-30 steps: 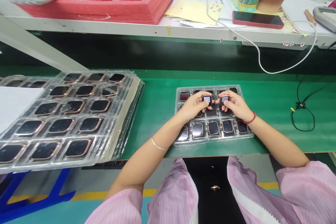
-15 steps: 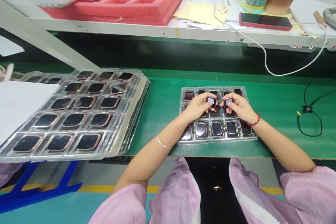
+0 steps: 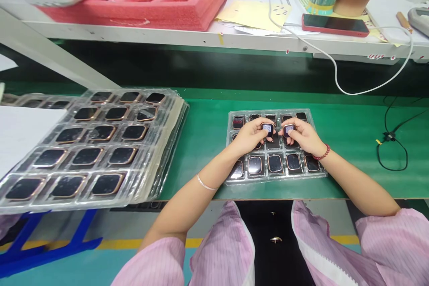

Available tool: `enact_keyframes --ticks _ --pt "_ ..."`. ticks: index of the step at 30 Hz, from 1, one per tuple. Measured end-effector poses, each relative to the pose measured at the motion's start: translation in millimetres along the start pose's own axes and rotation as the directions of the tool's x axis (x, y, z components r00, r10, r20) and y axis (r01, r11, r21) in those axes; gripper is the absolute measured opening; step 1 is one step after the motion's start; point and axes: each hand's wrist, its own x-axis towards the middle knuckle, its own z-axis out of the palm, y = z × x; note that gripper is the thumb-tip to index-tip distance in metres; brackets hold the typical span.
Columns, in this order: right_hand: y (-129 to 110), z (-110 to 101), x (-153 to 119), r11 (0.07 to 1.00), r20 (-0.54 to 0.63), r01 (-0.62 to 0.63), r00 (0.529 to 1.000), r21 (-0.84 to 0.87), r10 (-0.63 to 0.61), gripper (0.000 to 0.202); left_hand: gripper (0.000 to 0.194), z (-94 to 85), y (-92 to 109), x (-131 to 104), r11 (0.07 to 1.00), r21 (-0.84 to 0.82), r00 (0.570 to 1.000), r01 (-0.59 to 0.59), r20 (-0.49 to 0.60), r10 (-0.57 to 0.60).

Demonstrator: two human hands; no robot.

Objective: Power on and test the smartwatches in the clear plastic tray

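My left hand [image 3: 252, 136] is closed on a smartwatch body [image 3: 267, 129] whose lit screen shows a QR-like code. In my right hand [image 3: 304, 136] is a second watch body [image 3: 288, 130], also lit, its screen partly covered by my thumb. Both are held side by side above a clear plastic tray [image 3: 246, 178] with several more square watch bodies, their screens mostly dark. One in the tray's back left corner [image 3: 238, 122] shows reddish marks on its screen. My hands hide part of the middle row.
To the left stands a stack of clear trays [image 3: 161, 152] bearing many watch bodies, partly under a white sheet [image 3: 27, 134]. The shelf above carries red foam [image 3: 201, 9], papers and a phone [image 3: 335, 25]. A white cable [image 3: 336, 71] hangs down; a black cable [image 3: 392, 137] lies right.
The whole view has shifted slightly, so things appear a little further left. Both hands keep hold of their watch bodies in nearly the same pose.
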Motion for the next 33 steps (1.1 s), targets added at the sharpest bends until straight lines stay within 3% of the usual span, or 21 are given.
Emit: enact_keyframes --ticks 11,15,21,27,33 --pt "0.1 -1.0 0.0 0.999 0.01 0.033 0.999 -0.026 -0.032 0.024 0.03 -0.6 -1.0 -0.4 1.0 -0.006 1.0 -0.002 0.001 0.002" --pt "1.6 -0.7 0.1 0.998 0.025 0.053 0.998 -0.032 -0.053 0.037 0.041 0.6 -1.3 -0.5 0.998 -0.009 0.998 -0.06 -0.035 0.059" --pt "-1.7 -0.6 -0.9 0.999 0.005 0.026 1.0 -0.04 -0.026 0.023 0.024 1.0 1.1 -1.1 1.0 0.006 1.0 0.013 -0.028 -0.013" --pt "0.3 -0.3 -1.2 0.995 0.041 0.065 0.997 -0.075 -0.062 0.03 0.042 1.0 0.4 0.6 0.999 -0.036 0.998 -0.035 -0.045 0.033" --pt "2.5 -0.3 -0.8 0.997 0.064 0.054 0.997 -0.053 -0.05 0.033 0.027 0.2 0.2 -0.2 0.997 -0.024 0.997 -0.069 -0.033 0.068"
